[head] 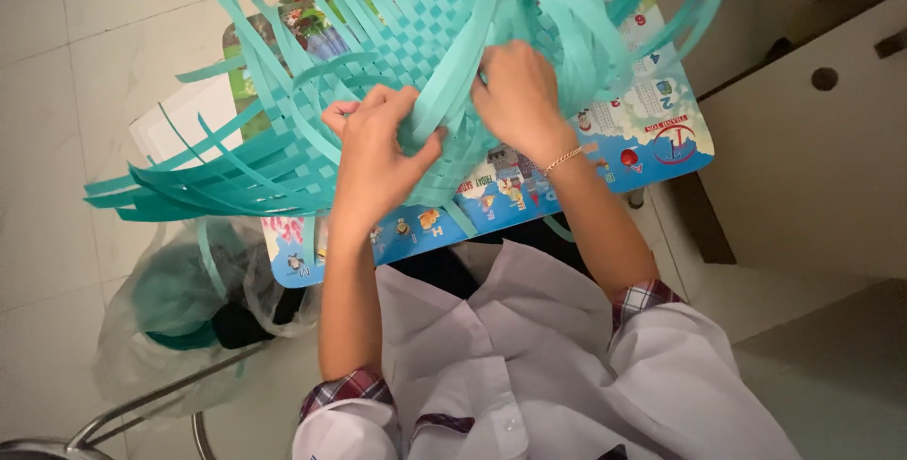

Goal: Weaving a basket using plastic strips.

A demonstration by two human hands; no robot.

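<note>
Teal woven strips (416,35): my left hand (378,153) pinches one strip, right hand (515,96) grips the weave; I'd keep tension even and snug

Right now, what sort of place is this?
Likely a home room used for craft: pale tiled floor, a small colourful children's picture table, and both hands on a half-woven mat of teal plastic strips.

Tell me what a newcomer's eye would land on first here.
First, the teal woven strips fanning out across the top and left, over a small colourful table. At the centre, the left hand and right hand grip strips at the weave's near edge. Lower left, a clear plastic bag sits on the floor.
</note>
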